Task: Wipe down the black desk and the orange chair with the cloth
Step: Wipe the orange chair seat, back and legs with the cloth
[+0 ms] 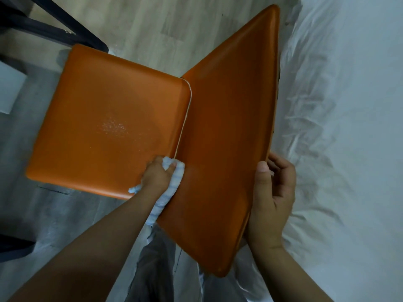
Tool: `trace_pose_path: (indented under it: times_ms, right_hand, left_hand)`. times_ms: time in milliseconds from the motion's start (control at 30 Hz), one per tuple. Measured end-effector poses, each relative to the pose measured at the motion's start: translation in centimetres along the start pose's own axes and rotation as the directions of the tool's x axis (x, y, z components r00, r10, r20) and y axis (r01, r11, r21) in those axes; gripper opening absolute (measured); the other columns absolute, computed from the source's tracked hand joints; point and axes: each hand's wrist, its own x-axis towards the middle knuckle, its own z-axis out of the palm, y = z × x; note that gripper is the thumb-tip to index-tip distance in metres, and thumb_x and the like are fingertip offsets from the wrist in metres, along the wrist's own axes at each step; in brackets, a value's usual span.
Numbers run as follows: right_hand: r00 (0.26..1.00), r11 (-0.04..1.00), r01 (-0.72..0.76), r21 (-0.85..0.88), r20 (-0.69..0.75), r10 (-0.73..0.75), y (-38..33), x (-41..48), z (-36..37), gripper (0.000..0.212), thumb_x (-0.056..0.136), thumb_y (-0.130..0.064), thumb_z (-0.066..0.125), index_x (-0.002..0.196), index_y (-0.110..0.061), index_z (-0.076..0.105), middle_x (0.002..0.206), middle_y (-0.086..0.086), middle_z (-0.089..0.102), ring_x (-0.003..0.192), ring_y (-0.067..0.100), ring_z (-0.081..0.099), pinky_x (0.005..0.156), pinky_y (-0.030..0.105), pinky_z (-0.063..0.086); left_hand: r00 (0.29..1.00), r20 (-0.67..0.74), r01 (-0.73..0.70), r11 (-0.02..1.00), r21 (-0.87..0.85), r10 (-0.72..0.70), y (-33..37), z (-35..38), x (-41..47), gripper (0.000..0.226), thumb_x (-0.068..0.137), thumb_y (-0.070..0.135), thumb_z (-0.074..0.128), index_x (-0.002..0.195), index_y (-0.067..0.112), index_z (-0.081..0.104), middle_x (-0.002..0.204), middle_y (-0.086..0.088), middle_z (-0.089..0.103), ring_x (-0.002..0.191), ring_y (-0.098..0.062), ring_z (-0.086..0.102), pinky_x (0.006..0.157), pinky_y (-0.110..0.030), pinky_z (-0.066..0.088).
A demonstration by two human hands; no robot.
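Head view: the orange chair (109, 127) fills mid-scene. At the near end of its seat-back seam, the left hand (156, 178) grips the bunched cloth (172, 188). The right hand (272, 199) clasps the backrest's right edge, thumb in front. A white sheet (349, 127) lies right.

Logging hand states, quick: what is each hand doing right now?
Left hand: closed on the cloth, pressed where the chair seat meets the backrest.
Right hand: closed on the backrest's edge.
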Motion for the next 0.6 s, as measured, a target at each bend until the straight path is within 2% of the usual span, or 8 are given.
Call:
trace_pose_path:
  times_ms: [100,200,333,400,500,600]
  right_hand:
    - [0.999,0.999,-0.039,-0.011,0.037,0.039,-0.4,-0.1,-0.1,0.023,0.095,-0.03,0.049,0.117,-0.027,0.054,0.104,-0.026,0.063,0.095,-0.004,0.061,0.076,0.012,0.05]
    - [0.995,0.996,-0.085,-0.026,0.048,0.087,-1.0,-0.3,-0.2,0.03,0.095,-0.036,0.051,0.122,-0.024,0.054,0.108,-0.022,0.062,0.097,-0.003,0.061,0.078,0.013,0.051]
    - [0.975,0.981,-0.191,-0.042,0.11,0.194,-2.3,-0.6,-0.6,0.041,0.094,-0.045,0.052,0.131,-0.027,0.051,0.12,-0.016,0.061,0.102,-0.004,0.061,0.08,0.011,0.053]
    - [0.964,0.971,-0.232,-0.06,0.122,0.237,-2.7,-1.2,-1.3,0.045,0.093,-0.048,0.05,0.133,-0.027,0.051,0.121,-0.013,0.063,0.104,-0.001,0.063,0.084,0.019,0.056]
    - [0.958,0.959,-0.273,-0.074,0.074,0.278,-3.1,-2.8,-2.6,0.045,0.096,-0.045,0.045,0.133,-0.021,0.053,0.121,0.0,0.065,0.103,0.012,0.066,0.086,0.035,0.058]
    - [0.939,0.939,-0.343,-0.023,0.001,0.343,-3.2,-4.4,-4.1,0.038,0.1,-0.038,0.044,0.133,-0.022,0.053,0.125,0.005,0.062,0.101,0.012,0.065,0.08,0.027,0.056]
  left_hand:
    - [0.996,-0.024,-0.091,0.995,-0.038,0.09,1.1,-2.1,-3.0,0.05,0.094,0.048,0.048,0.125,0.009,0.048,0.121,-0.015,0.055,0.106,-0.028,0.054,0.086,-0.033,0.04]
    - [0.982,-0.079,-0.18,0.979,-0.093,0.173,2.9,-5.0,-7.0,0.048,0.094,0.05,0.047,0.12,0.01,0.05,0.113,-0.006,0.057,0.097,-0.017,0.05,0.081,-0.029,0.036]
    - [0.971,-0.06,-0.237,0.961,-0.143,0.231,5.2,-8.2,-13.0,0.045,0.093,0.052,0.046,0.115,0.013,0.052,0.107,-0.004,0.06,0.099,-0.021,0.056,0.088,-0.039,0.046]
    - [0.964,-0.057,-0.265,0.946,-0.188,0.259,6.1,-9.0,-15.9,0.042,0.092,0.052,0.046,0.111,0.016,0.054,0.103,-0.002,0.061,0.096,-0.019,0.057,0.087,-0.04,0.048]
    - [0.946,-0.085,-0.324,0.924,-0.202,0.313,7.4,-9.1,-19.5,0.037,0.091,0.053,0.048,0.107,0.021,0.054,0.101,0.003,0.06,0.093,-0.012,0.057,0.082,-0.032,0.046]
    - [0.926,-0.108,-0.374,0.914,-0.155,0.361,8.3,-8.0,-21.7,0.032,0.091,0.055,0.047,0.105,0.026,0.05,0.099,0.008,0.056,0.086,-0.002,0.051,0.073,-0.022,0.04]
